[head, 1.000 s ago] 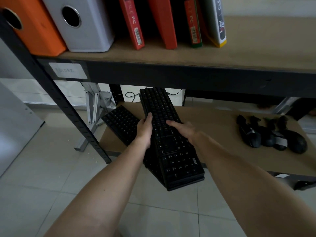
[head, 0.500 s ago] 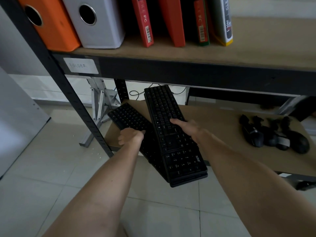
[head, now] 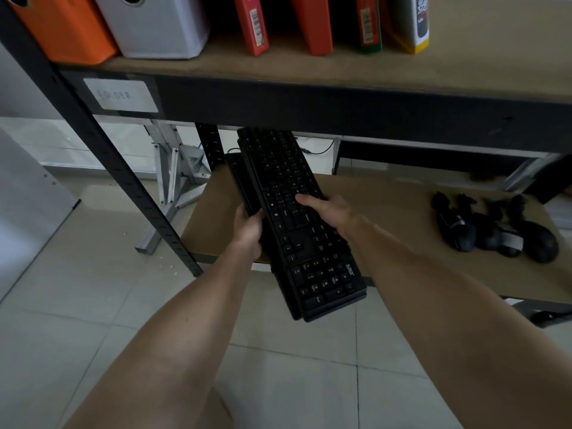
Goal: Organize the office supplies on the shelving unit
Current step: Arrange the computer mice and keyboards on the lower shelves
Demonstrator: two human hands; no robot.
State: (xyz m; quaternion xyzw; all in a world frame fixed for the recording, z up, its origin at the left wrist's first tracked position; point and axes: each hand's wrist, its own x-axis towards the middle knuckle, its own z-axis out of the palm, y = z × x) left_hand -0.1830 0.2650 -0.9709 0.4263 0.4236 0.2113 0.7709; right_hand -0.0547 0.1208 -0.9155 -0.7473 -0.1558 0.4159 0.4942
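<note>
Head view, lower shelf [head: 387, 209]: 2 black keyboards, stacked lengthwise, near ends overhanging the front edge. Top keyboard [head: 297, 218] steadied by right hand [head: 328, 212], thumb flat on the keys, fingers apparently wrapped under the far edge, though hidden. Lower keyboard [head: 247, 193] gripped at its left edge by left hand [head: 247, 230]; half a second ago it lay splayed out leftward, now swung nearly square beneath the top one. Stack close to aligned; pushing it fully onto the board likely remains. Computer mice [head: 495, 233], clustered well apart at right. Folders [head: 154, 26] on upper shelf.
</note>
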